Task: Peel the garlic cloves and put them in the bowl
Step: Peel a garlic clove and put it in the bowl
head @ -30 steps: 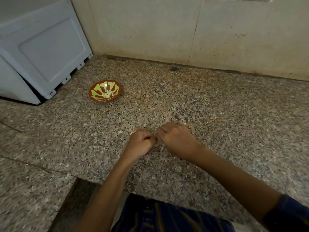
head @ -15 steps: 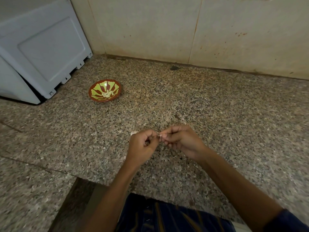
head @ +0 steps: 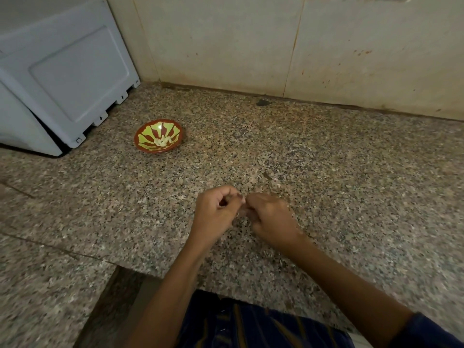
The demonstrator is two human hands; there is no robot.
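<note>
We see the left hand (head: 216,212) and right hand (head: 270,219) meeting fingertip to fingertip above the bench (head: 326,172), fingers curled, pinching something too blurred to identify. Peeled cloves (head: 162,141) lie in the bowl (head: 150,129), far left.

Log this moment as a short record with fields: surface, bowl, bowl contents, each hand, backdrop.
surface: speckled granite counter
bowl: red and yellow bowl, far left of the hands, beside the grey appliance
bowl contents: a few peeled garlic cloves
left hand: fingers curled, pinching something small, blurred
right hand: fingers curled, meeting the left at the fingertips
backdrop: stained beige wall tiles
</note>
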